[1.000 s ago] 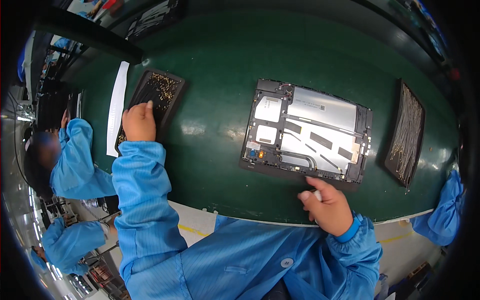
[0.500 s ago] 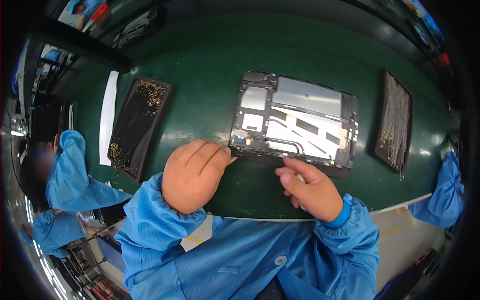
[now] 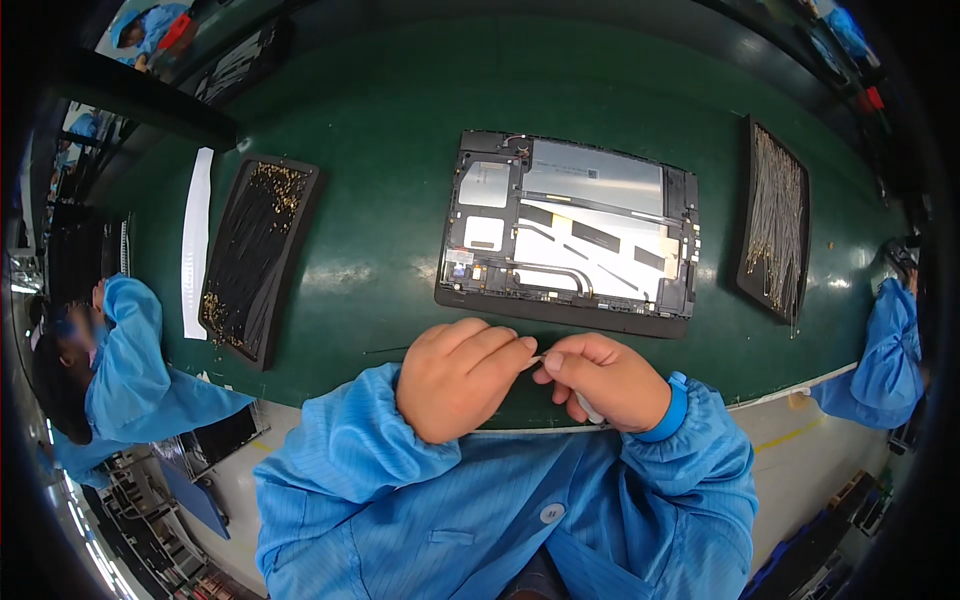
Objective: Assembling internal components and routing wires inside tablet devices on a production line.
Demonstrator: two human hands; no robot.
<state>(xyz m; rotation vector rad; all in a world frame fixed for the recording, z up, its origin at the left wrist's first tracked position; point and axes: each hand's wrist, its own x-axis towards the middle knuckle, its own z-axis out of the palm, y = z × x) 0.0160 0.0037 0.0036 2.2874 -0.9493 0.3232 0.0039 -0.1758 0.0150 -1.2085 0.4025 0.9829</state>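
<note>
Green bench top point(image 3: 375, 190) spreads before us, its near edge curving just in front of our blue coat point(image 3: 480, 500). A stretch of green lies between the left tray point(image 3: 288, 265), heaped with black wires with gold ends, and the opened tablet point(image 3: 600, 180); a narrower one parts the tablet from the right tray point(image 3: 746, 215), filled with grey wires. Our hands work in the band between the tablet's near side and the bench edge, close to both. Long white paper point(image 3: 195, 250) lies just left of the left tray.

Between our fingertips, just nearer to us than the tablet, we have a thin pale strip point(image 3: 537, 360), tiny and narrow, its details too small to tell. Our left hand point(image 3: 460, 380) is curled with its fingers together, pinching one end; our right hand point(image 3: 615, 385) presses thumb and forefinger together on the other, a white thing point(image 3: 590, 409) tucked under its remaining fingers. Past the left hand's outer side pokes a thin dark wire point(image 3: 385, 351); whether it joins the strip, we cannot tell.

Strip and wire both run roughly left to right, the strip bridging from one hand to the other, the wire's free end pointing left. Our tablet lies flat, silver and black inside, its long axis also left to right, the right end slightly nearer us.
</note>
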